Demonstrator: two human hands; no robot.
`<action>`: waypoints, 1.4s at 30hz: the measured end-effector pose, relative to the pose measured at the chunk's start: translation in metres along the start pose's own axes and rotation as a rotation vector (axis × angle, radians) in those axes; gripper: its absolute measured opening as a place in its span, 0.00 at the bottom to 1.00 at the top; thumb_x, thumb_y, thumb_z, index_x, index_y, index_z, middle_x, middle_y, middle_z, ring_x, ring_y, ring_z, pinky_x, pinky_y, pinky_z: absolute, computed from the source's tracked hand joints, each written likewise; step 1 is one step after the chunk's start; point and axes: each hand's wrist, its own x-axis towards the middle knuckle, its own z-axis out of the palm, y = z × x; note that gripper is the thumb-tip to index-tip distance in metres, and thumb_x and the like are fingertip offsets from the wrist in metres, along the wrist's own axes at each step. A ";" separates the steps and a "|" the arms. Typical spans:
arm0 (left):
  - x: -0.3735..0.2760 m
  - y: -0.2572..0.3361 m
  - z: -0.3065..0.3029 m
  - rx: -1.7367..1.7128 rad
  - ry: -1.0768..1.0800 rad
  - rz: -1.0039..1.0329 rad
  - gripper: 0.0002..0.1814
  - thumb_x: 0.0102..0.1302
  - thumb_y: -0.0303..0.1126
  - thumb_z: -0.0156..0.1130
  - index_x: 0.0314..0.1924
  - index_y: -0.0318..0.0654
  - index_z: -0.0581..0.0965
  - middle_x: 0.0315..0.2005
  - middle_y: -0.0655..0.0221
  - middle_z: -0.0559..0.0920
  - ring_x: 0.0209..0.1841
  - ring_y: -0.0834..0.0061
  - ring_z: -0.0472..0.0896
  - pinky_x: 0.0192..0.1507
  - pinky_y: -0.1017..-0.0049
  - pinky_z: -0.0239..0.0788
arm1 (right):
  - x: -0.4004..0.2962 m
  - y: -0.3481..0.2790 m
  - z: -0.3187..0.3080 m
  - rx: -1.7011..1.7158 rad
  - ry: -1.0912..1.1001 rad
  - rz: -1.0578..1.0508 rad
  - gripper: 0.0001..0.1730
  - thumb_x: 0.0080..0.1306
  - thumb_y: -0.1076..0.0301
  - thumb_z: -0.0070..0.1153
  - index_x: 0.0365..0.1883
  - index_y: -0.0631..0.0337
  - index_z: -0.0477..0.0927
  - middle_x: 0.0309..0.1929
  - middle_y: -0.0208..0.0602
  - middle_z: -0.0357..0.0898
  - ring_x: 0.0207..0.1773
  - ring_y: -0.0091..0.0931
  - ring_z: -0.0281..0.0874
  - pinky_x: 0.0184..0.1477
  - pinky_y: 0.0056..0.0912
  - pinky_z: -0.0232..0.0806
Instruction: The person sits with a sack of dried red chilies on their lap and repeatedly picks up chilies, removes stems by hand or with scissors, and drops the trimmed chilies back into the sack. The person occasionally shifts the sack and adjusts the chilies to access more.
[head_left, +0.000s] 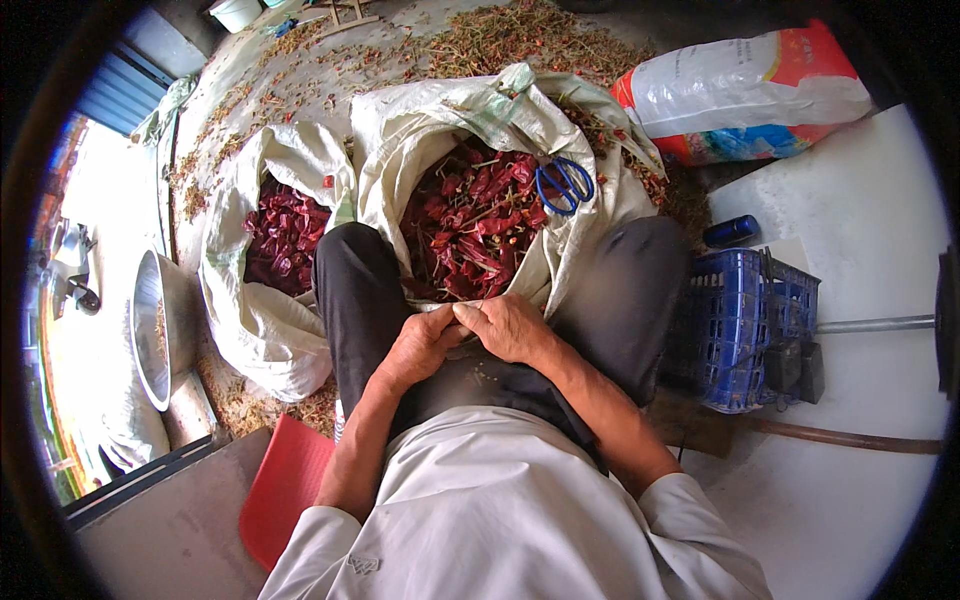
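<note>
My left hand (422, 346) and my right hand (514, 330) meet between my knees, fingers curled on the near rim of a large white woven sack (382, 180). The thumbs nearly touch; the fingertips are hidden. Inside this sack lie dried red chili peppers (480, 225), many with stems. Scissors with blue handles (564, 186) rest at the right side of its mouth. A smaller white woven sack (277, 352) stands by my left knee, its mouth showing more dried red chilies (289, 229).
Stems and chili scraps (532, 37) litter the concrete floor ahead. A filled printed sack (750, 90) lies at the far right. Nearer are a blue plastic crate (731, 330) and a dark blue cylinder (731, 231). A metal basin (154, 330) leans at left, beyond a red board (289, 487).
</note>
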 end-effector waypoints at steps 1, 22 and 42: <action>0.000 0.000 0.001 0.018 0.003 -0.038 0.10 0.72 0.32 0.60 0.41 0.30 0.74 0.31 0.62 0.80 0.35 0.76 0.73 0.41 0.71 0.70 | -0.001 -0.002 0.000 -0.059 0.039 -0.035 0.29 0.75 0.46 0.44 0.27 0.62 0.81 0.23 0.53 0.78 0.31 0.48 0.80 0.32 0.46 0.67; 0.203 -0.065 -0.053 0.415 0.580 -0.238 0.17 0.55 0.33 0.73 0.42 0.32 0.80 0.32 0.62 0.86 0.35 0.70 0.82 0.42 0.70 0.73 | 0.001 -0.017 -0.024 1.060 0.029 0.360 0.11 0.71 0.65 0.55 0.45 0.63 0.80 0.30 0.25 0.79 0.29 0.15 0.74 0.31 0.18 0.68; 0.060 0.004 -0.009 0.215 0.327 0.305 0.15 0.51 0.12 0.66 0.38 0.35 0.80 0.43 0.63 0.83 0.44 0.67 0.84 0.44 0.73 0.77 | 0.013 0.005 -0.006 0.985 0.277 0.448 0.24 0.71 0.47 0.55 0.37 0.64 0.79 0.21 0.28 0.75 0.21 0.18 0.71 0.22 0.24 0.65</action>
